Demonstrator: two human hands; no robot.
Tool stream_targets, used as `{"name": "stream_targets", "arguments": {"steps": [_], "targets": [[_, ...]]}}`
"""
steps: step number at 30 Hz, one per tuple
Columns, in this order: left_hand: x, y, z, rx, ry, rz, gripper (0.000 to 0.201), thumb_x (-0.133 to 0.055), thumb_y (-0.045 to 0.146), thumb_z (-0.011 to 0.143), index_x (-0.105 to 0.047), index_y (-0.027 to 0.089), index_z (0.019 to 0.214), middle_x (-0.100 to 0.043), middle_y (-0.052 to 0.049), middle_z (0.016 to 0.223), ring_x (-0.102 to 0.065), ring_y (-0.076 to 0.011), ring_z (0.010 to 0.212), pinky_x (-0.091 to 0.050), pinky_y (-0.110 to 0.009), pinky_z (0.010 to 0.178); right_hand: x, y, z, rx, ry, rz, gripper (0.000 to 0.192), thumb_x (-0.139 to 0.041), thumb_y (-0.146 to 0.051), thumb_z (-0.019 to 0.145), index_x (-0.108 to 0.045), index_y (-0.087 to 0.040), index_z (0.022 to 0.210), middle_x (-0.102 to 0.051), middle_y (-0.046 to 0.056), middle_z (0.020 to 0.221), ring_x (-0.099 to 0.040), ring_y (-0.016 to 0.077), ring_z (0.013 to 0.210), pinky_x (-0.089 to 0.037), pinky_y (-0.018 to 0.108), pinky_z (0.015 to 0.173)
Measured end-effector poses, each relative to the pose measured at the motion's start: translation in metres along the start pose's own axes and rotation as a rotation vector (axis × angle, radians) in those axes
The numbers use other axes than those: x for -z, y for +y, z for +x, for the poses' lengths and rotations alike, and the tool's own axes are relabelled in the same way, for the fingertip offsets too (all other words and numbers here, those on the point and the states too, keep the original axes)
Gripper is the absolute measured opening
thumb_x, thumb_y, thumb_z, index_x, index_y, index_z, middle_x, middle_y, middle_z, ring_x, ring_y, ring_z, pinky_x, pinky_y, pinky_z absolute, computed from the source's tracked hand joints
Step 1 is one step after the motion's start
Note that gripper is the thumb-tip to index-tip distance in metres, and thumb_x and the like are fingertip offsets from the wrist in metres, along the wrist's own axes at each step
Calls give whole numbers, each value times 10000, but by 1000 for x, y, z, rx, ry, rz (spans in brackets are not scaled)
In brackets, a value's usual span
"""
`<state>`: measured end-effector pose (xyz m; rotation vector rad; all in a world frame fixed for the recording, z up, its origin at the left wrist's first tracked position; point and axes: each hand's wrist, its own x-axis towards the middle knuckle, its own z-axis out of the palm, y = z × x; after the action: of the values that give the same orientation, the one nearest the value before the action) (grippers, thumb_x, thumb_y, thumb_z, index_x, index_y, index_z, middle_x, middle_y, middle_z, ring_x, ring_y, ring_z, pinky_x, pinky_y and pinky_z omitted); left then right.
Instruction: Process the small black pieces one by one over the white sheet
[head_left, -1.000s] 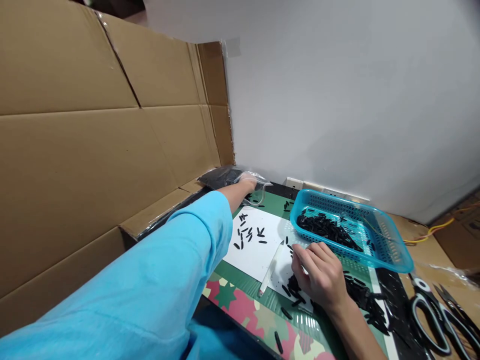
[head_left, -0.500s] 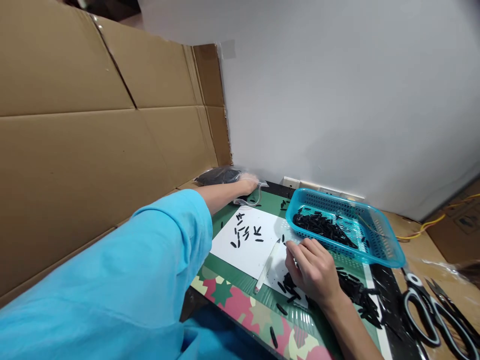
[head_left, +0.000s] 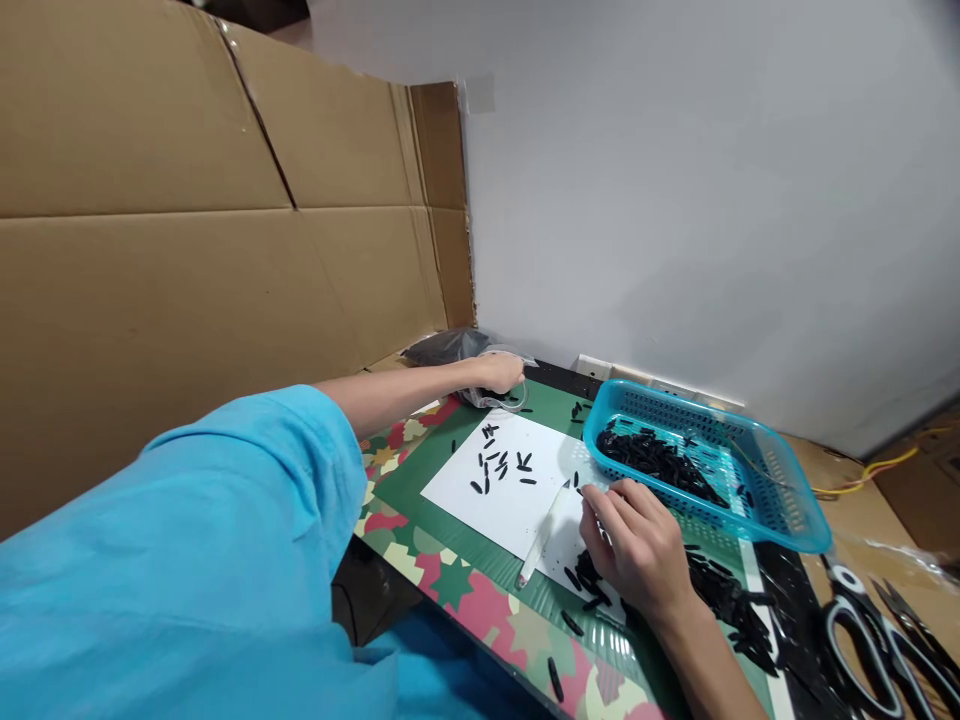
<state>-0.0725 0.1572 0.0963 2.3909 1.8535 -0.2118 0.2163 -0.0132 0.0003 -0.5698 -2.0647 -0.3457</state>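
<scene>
My left hand (head_left: pixel 501 371) reaches to the far corner of the table, its fingers curled at the mouth of a clear plastic bag (head_left: pixel 446 346) with dark contents. What those fingers hold is hidden. My right hand (head_left: pixel 637 545) rests over the right part of a white sheet (head_left: pixel 480 505), thumb and index finger drawn together beside small black strips; I cannot make out what is between them. Short black strips (head_left: pixel 491 465) are spread on the sheet's left part. A white pen-like tool (head_left: pixel 543 535) lies across the sheet, left of my right hand.
A blue perforated basket (head_left: pixel 787 535) with many black strips stands against the wall side. More black strips (head_left: pixel 727 600) lie right of my right hand. Scissors (head_left: pixel 862 640) rest at the right. A tall cardboard panel (head_left: pixel 225 280) borders the left, and a power strip (head_left: pixel 592 367) runs along the wall.
My left hand stays at the bag's mouth, with its back now more in view and the arm stretched straighter. My right hand keeps its place by the sheet. The whole view has shifted slightly.
</scene>
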Motion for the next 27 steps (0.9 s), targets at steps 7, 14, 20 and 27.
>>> {"name": "stream_targets", "arguments": {"steps": [7, 14, 20, 27], "targets": [[3, 1, -9, 45, -52, -304, 416, -699, 399, 1026, -662, 165, 1367, -671, -132, 1381, -695, -266, 1178, -614, -478, 994, 0, -2, -3, -27, 1, 29, 129, -640, -51, 994, -691, -110, 1097, -670, 50, 735, -579, 215, 743, -483, 361, 669], [22, 10, -17, -44, -11, -1069, 301, -558, 444, 1070, -645, 158, 1039, -625, 1, 822, -573, -100, 586, -484, -217, 502, -8, -14, 3, -25, -23, 40, 144, -622, -74, 1007, -689, -124, 1124, -651, 47, 717, -582, 223, 746, -484, 353, 674], [21, 42, -41, -235, -26, -1802, 187, -379, 350, 1005, -370, 248, 848, -285, 99, 665, -184, -54, 370, -155, -157, 317, -12, -26, 15, 41, -98, 7, 183, -603, -60, 1007, -687, -84, 1168, -717, 91, 838, -615, 242, 819, -490, 371, 740], [-31, 71, -73, -241, -339, -2330, 223, -509, 262, 1035, -397, 225, 846, -273, 118, 654, -152, -30, 343, -81, -143, 304, -19, -21, 41, -27, -205, -92, 157, -631, -167, 1055, -694, -86, 1174, -766, 109, 969, -632, 226, 811, -455, 375, 754]]}}
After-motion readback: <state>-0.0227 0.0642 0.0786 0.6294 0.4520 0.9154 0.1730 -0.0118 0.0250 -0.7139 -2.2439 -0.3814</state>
